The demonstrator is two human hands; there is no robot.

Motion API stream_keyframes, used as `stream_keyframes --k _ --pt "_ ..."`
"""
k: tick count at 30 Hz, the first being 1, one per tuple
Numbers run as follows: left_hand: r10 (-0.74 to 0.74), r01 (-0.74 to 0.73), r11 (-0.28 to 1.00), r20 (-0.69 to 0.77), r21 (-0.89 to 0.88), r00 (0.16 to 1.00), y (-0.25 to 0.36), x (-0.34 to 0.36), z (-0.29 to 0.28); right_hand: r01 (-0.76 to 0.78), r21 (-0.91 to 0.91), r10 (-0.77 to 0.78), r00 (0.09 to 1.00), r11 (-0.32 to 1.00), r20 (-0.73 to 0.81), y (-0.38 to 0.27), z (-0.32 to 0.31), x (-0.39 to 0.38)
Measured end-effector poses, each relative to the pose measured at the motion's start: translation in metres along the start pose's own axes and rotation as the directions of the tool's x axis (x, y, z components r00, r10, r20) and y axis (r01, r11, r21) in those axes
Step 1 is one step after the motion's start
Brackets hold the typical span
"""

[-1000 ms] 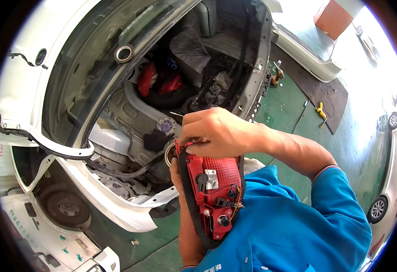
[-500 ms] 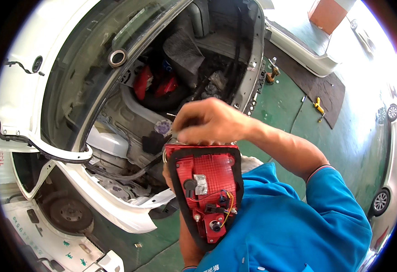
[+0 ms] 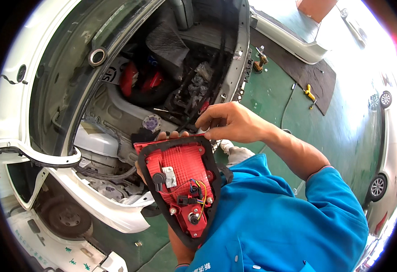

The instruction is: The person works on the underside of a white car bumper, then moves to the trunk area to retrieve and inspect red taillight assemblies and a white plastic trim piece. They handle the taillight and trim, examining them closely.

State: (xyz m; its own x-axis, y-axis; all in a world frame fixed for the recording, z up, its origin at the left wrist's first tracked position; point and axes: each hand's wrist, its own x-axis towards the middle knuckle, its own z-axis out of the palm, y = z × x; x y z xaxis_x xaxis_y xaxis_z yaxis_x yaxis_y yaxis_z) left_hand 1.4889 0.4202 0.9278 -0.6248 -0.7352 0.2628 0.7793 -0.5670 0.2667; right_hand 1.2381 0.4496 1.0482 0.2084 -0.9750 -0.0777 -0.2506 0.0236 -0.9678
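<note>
A red tail light (image 3: 182, 161) with a black foam gasket round its rim is held up in front of my body, its back facing me. Small wires, a connector and bulb sockets show on it. My left hand (image 3: 173, 135) grips it from beneath; its fingertips curl over the far edge, and the rest is mostly hidden behind the lamp. At the lamp's far right corner my right hand (image 3: 237, 122) is closed, fingers bent and thumb against the edge. A small pale bit shows between its fingers, too little to name.
Beyond the lamp lies the open trunk (image 3: 116, 97) of a white car, with red parts and a grey mat (image 3: 166, 45) inside. A tape roll (image 3: 97, 57) rests on the rear glass. On the right floor are a drill (image 3: 260, 62), a yellow tool (image 3: 310, 93) and a removed bumper (image 3: 289, 41).
The tail light has shifted left in view and tilted slightly. My right hand has moved right, from above the lamp's far edge to its right corner.
</note>
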Motion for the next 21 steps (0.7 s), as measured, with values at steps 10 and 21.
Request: stream_keyframes --k 10,21 --pt "0.029 -0.041 0.998 -0.281 -0.037 0.959 0.006 0.004 0.044 -0.243 0.087 0.237 0.969 0.966 0.073 0.003 0.010 0.007" --pt "0.104 -0.121 0.992 -0.331 -0.031 0.938 0.001 0.004 0.066 -0.310 0.116 0.300 0.949 0.944 0.096 0.009 0.010 0.013"
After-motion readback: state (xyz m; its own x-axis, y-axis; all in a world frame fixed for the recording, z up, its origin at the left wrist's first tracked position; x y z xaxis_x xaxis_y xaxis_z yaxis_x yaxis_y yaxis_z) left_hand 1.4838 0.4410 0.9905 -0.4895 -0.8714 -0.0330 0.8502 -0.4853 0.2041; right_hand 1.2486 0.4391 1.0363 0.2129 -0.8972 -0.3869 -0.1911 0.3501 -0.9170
